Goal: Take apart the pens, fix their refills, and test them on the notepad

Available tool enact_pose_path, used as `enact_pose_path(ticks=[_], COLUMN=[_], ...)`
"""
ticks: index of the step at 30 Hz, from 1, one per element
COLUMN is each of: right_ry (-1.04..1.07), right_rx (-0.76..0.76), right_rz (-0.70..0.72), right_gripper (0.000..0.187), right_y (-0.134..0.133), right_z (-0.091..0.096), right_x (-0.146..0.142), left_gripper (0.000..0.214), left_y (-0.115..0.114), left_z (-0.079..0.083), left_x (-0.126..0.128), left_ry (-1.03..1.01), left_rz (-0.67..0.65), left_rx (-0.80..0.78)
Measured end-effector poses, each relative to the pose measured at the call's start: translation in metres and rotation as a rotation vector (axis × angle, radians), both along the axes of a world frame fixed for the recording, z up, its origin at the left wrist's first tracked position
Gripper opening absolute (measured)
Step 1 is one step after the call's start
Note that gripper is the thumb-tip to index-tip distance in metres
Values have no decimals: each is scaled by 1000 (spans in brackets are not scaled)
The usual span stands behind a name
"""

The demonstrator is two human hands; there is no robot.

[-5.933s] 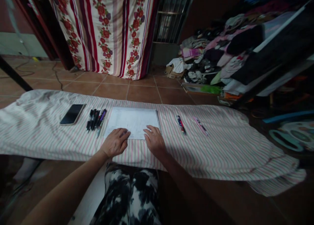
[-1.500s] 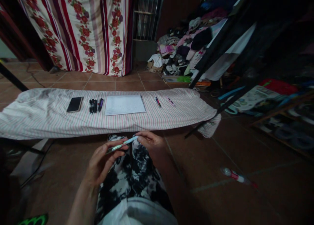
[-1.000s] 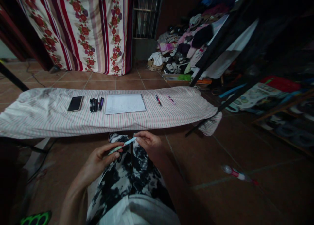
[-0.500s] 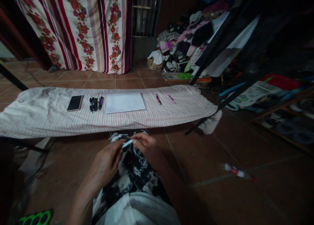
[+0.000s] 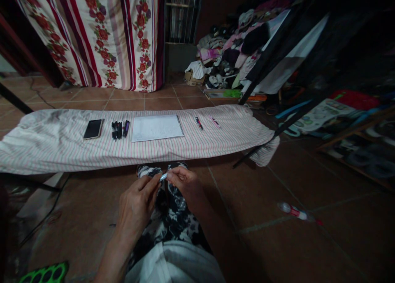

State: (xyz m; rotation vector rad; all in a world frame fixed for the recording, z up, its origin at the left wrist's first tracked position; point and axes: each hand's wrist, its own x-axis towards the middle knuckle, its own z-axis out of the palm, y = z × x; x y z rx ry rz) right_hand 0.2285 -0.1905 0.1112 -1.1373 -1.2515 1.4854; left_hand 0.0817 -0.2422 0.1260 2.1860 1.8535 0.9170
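Observation:
My left hand (image 5: 137, 202) and my right hand (image 5: 184, 183) meet over my lap, both closed on a pale pen (image 5: 163, 177) whose short visible part shows between the fingertips. In front of me stands a low board covered by a striped cloth (image 5: 55, 149). On it lie a dark phone (image 5: 93, 128), a bunch of dark pens (image 5: 119, 128), a spiral notebook (image 5: 156, 127), a red-and-blue pen (image 5: 198, 123) and a pink pen (image 5: 214, 121).
A flowered curtain (image 5: 101, 32) hangs behind the board. A heap of clothes (image 5: 234, 56) lies at the back right beside a dark slanted frame (image 5: 277, 48). A small bottle (image 5: 294, 212) lies on the tiled floor at right. A green perforated object (image 5: 41, 273) sits bottom left.
My hands have drawn closer together on the pen, so less of it shows. Much earlier both hands rested on the notebook's near edge.

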Motion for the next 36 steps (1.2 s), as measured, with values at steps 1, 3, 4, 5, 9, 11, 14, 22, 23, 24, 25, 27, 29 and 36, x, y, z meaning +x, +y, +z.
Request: enact_pose_path(ticks=[1,3,4,5,9,11,14,22,23,24,25,27,29,36], right_ry=[-4,-9,-6,1,-17,-73,-115,-32,-28,-20,-6,40,90,60], right_rx=[-1,-2,-3,-3,36,76,132,222,218,209,195,150,104,40], right_rz=[-11,-24,-25,-28,-30,-36,-43,17,38,57,70,75,67,8], right_gripper=[12,13,13,13,13,13,14,20,22,24,25,26,25,19], right_y=[0,0,0,0,0,-1,-2,-5,-4,-4,-4,-5,-5,-2], right_z=[0,1,1,1,-1,-2,-5,-6,-5,-4,-3,-1,0,-3], right_x=[0,1,1,2,3,4,4,1,1,1,1,2,2,-1], left_gripper=[32,32,32,32,31,30,29,29,29,29,29,29,29,28], left_y=[0,0,0,-1,-2,-3,-3,-5,-5,-5,-5,-5,-4,1], left_z=[-1,-4,-5,-5,-5,-3,-2,-3,-3,-3,-2,-2,-3,-10], left_x=[1,4,5,6,8,8,8,12,13,14,14,14,13,12], left_ry=[6,22,36,50,99,102,93,-73,-90,-106,-123,-155,-177,-156], left_rz=[4,19,21,23,19,22,30,-17,-22,-23,-20,-9,2,36], left_rx=[28,63,64,60,32,22,-2,9,9,8,7,5,-3,-33])
